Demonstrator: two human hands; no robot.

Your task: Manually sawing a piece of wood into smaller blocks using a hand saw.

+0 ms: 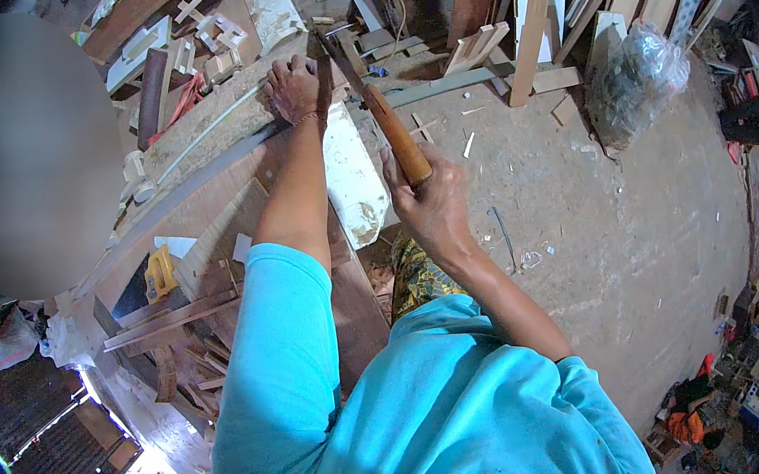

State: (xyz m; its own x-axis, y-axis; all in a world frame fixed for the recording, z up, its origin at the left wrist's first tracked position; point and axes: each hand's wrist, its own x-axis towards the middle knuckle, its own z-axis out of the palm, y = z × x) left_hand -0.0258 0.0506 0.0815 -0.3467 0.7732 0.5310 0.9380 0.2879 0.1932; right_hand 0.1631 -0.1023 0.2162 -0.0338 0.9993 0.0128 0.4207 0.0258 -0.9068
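Note:
My right hand [433,195] is wrapped round the long brown wooden handle [400,141] of a tool. From that handle a narrow dark blade [341,62] slants up and to the left; its exact kind is not clear. Close to the blade, my left hand [293,90] bears down with bent fingers at the far end of the workbench. It is closed against a dark brown piece of wood [325,75], partly hidden by the hand. Beneath and beside my left wrist lies a white-smeared block [355,184].
A yellow-handled saw [159,273] lies among boards on the left. Wooden offcuts [221,35] crowd the far left. Planks [534,18] lean at the back, beside a clear plastic bag [647,75]. Scraps dot the concrete floor [625,256]; clutter lines the right.

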